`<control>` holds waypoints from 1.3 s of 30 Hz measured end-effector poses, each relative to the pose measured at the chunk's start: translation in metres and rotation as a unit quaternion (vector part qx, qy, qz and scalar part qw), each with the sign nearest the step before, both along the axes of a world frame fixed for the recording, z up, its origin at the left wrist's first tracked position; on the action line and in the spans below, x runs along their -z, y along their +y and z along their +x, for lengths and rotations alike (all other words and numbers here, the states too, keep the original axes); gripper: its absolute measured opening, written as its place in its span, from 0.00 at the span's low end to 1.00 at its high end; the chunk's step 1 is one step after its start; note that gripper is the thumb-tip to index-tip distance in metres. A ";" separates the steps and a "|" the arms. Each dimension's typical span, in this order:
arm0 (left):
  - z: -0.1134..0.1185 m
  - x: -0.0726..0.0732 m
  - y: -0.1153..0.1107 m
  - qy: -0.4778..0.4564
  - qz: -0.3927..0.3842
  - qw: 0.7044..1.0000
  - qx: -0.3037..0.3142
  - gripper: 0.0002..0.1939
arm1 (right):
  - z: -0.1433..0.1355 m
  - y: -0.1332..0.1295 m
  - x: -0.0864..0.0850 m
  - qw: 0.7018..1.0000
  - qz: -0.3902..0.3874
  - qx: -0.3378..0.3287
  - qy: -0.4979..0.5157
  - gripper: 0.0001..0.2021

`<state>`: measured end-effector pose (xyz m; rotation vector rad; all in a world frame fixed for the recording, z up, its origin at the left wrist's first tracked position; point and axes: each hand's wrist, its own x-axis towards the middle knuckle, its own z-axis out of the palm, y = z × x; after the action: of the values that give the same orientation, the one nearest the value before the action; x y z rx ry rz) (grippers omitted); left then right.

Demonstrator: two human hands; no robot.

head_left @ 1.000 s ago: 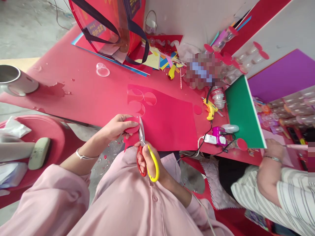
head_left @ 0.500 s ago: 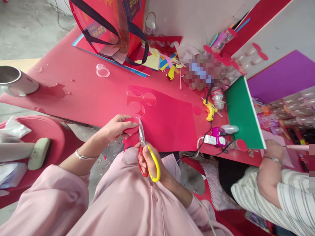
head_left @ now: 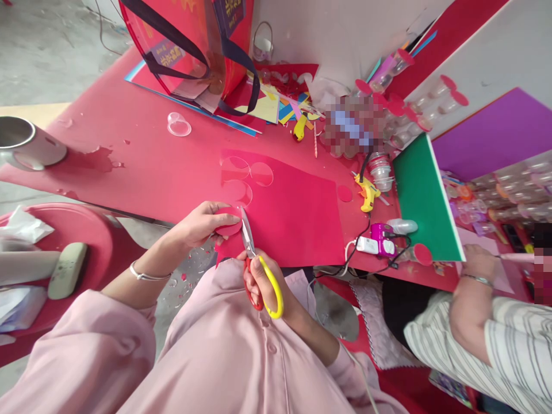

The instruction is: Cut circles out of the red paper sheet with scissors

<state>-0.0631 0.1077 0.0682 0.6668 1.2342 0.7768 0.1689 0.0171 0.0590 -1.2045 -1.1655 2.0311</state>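
Between the thumb and fingers of my left hand (head_left: pixel 207 223) is a round red paper disc (head_left: pixel 229 221), held near the table's front edge. My right hand (head_left: pixel 265 284) grips scissors (head_left: pixel 248 236) with one yellow and one red handle loop. The blades point away from me and lie against the right side of the disc; whether they are fully closed is hard to tell. Under and beyond the hands lies a large red paper sheet (head_left: pixel 297 213), with round cut-out holes along its left part.
A yellow glue gun (head_left: pixel 367 192) with a cord lies right of the sheet, near a pink-and-white plug block (head_left: pixel 383 241). A metal mug (head_left: pixel 32 144) stands far left, a red bag (head_left: pixel 190 46) at the back. Another person's hand (head_left: pixel 480 264) works at right, beyond a green board (head_left: pixel 426 201).
The scissor handles have spread slightly, the yellow loop shifting right and down. My left hand has turned the disc a little, so more of it shows.
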 end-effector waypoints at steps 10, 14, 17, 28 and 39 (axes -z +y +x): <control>-0.002 0.001 0.000 -0.009 -0.006 1.000 0.001 0.20 | 0.005 0.004 -0.004 0.999 0.016 -0.022 -0.019 0.33; -0.002 0.001 0.000 -0.010 -0.002 1.000 0.005 0.20 | 0.006 0.005 -0.004 1.000 0.009 -0.026 -0.015 0.33; -0.004 0.002 0.000 -0.006 -0.001 1.000 0.011 0.20 | 0.007 0.006 -0.005 0.999 0.004 -0.031 -0.018 0.35; -0.004 0.003 0.000 -0.010 0.001 1.000 0.018 0.19 | 0.010 0.013 -0.002 0.998 0.035 -0.057 -0.016 0.35; -0.008 0.010 -0.002 -0.006 0.018 0.999 0.027 0.21 | 0.008 0.014 -0.006 0.998 0.036 -0.051 -0.031 0.33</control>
<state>-0.0707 0.1059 0.0580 0.7212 1.1880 0.7596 0.1772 0.0311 0.0648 -1.2033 -1.3431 2.0189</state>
